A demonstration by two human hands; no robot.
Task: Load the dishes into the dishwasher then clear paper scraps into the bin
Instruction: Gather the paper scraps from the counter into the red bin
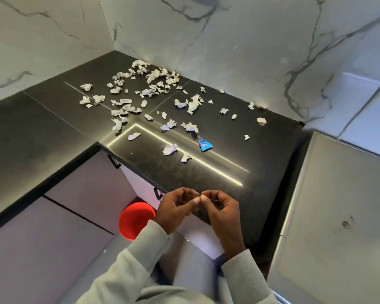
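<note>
Both hands meet at the near edge of the black countertop [217,172], low in the view. The left hand [176,208] and the right hand [223,210] have their fingers curled in and their thumb tips brought together so that they touch or nearly touch; whether a small scrap is pinched between them cannot be told, since nothing clear shows between the fingertips. The paper scraps [149,88] lie well apart from the hands, scattered over the far part of the countertop, thickest toward the far corner where the two marble walls [239,40] meet, and thinning out toward the near side and the right. The nearest pieces, a crumpled white scrap [169,149] and a smaller one [186,157] just right of it, sit between the main scatter and the hands, with bare counter between them and the fingers. A blue wrapper [205,145] lies just to the right of those two. Below the counter edge, to the left of the left hand and lower down, stands a red bin [134,220], its open mouth facing up, in front of the pale cabinet doors [75,194]. Grey sleeves [140,260] cover both forearms.
</note>
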